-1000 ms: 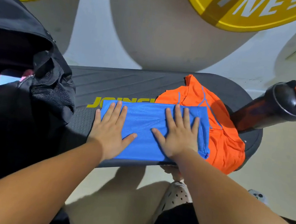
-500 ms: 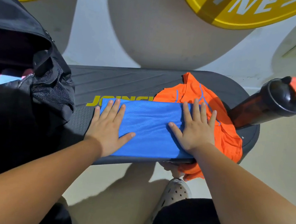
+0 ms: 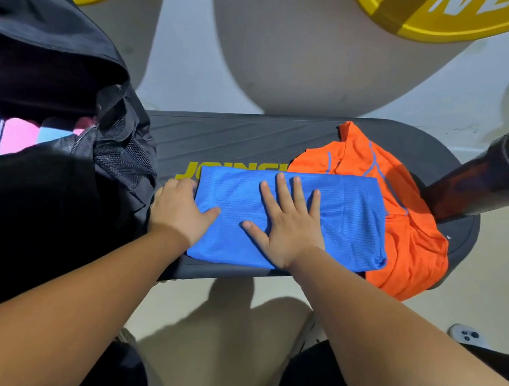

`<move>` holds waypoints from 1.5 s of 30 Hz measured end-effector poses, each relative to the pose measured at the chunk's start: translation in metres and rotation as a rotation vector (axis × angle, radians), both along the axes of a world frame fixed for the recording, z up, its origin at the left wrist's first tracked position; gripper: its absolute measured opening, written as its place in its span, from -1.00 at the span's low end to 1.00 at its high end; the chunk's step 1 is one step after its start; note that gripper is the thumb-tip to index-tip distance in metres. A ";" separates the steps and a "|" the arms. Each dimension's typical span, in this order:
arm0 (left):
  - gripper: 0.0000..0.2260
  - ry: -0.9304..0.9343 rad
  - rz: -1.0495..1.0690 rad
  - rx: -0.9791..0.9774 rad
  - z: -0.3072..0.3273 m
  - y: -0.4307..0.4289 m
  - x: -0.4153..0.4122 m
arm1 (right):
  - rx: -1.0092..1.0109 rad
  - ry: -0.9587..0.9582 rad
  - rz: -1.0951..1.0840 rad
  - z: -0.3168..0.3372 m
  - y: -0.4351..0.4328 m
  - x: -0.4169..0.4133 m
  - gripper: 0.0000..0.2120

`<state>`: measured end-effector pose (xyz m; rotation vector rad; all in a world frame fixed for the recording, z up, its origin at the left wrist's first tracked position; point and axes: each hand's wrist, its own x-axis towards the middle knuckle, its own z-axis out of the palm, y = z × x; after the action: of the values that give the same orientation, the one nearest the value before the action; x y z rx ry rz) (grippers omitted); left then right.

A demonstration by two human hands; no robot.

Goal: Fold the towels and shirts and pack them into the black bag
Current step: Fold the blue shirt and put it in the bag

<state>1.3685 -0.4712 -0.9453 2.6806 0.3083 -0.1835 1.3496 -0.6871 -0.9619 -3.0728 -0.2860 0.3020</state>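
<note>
Not much to read here tbh. The dark step board [image 3: 237,135] has yellow block letters on its top, about the middle of the frame. They start "JOIN", but the rest is cut off by my folded blue shirt [image 3: 347,220] lying over it, so I can't get the full brand. In the upper right of the frame, the yellow disc [image 3: 465,23] has white capitals, "NE", clipped by the top edge.

Forearms [image 3: 81,294] bare, no sleeve in frame; left hand [image 3: 180,210] and right hand [image 3: 287,227] bare; black shorts [image 3: 318,385] on both legs; pale perforated clog-type shoe [image 3: 306,334], partly hidden
</note>
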 end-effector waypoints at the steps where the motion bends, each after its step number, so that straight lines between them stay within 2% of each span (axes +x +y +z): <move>1: -0.51 0.020 0.006 -0.029 0.000 0.000 0.003 | -0.003 0.001 0.002 0.000 0.000 0.001 -0.17; 4: -0.74 0.048 0.044 -0.162 0.003 -0.003 0.009 | 0.007 -0.002 -0.001 0.000 0.000 0.001 -0.17; 7: -0.85 0.064 0.059 -0.210 0.012 -0.010 0.012 | 0.017 -0.008 -0.003 0.000 0.000 0.000 -0.17; 11: -0.81 0.113 0.154 -0.316 0.020 -0.015 0.015 | 0.026 -0.004 -0.003 0.000 0.000 0.000 -0.18; 15: -0.80 0.184 0.367 -0.730 0.031 -0.016 0.016 | 0.028 -0.006 0.000 0.000 -0.001 0.000 -0.19; 20: -0.89 0.331 0.393 -0.905 0.038 -0.009 0.018 | 0.037 -0.005 -0.003 0.000 -0.001 0.000 -0.20; 23: -0.84 0.371 0.362 -0.933 0.037 -0.002 0.019 | 0.042 -0.007 -0.004 0.000 -0.001 0.000 -0.20; 27: -0.60 0.375 0.275 -0.968 0.037 -0.003 0.012 | 0.048 -0.002 -0.005 0.000 -0.002 0.000 -0.20; 30: -0.40 0.330 0.213 -1.007 0.033 -0.001 0.005 | 0.053 0.005 -0.004 0.000 -0.002 0.000 -0.20; 36: -0.25 0.175 0.127 -0.980 0.052 -0.005 0.002 | 0.039 0.085 0.012 0.004 -0.004 0.004 -0.22; 40: -0.34 0.101 -0.032 -0.867 0.077 -0.022 0.001 | 0.139 0.235 0.063 0.024 -0.020 0.017 -0.25; 45: -0.45 0.020 -0.152 -0.689 0.100 -0.070 0.005 | 0.224 0.302 0.066 0.064 -0.077 0.032 -0.33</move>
<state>1.3739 -0.5408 -0.8453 2.0169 0.0286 -0.2998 1.3815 -0.7638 -0.8982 -2.7519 -0.3771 0.6775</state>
